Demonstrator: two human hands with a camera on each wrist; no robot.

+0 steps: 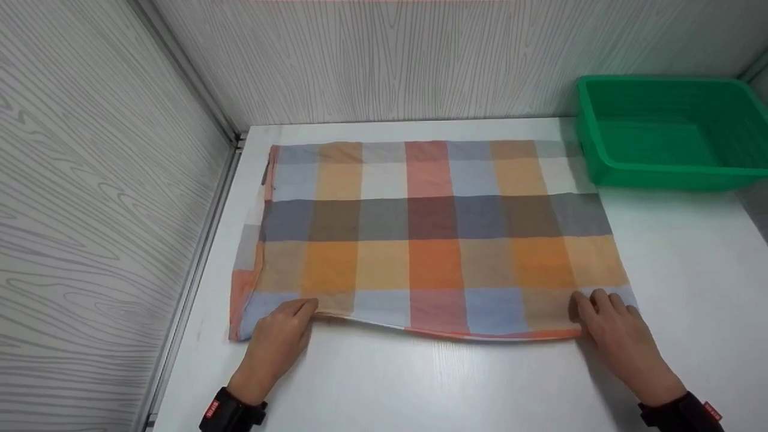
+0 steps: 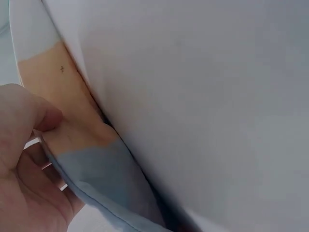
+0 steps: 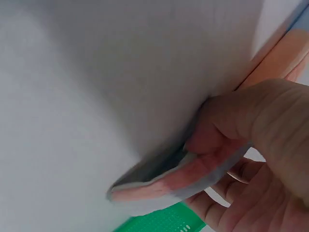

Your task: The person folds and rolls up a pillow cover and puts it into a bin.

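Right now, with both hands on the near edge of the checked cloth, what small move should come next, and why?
Probably lift that near edge and carry it toward the far edge. The left hand and right hand each pinch the near hem of the flat, plaid cotton cloth on the white table.

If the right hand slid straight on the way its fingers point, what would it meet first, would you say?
The right hand already pinches the plaid cloth's near edge. Going straight on, it would travel over that cloth; the green bin lies farther, probably somewhat right of its line.
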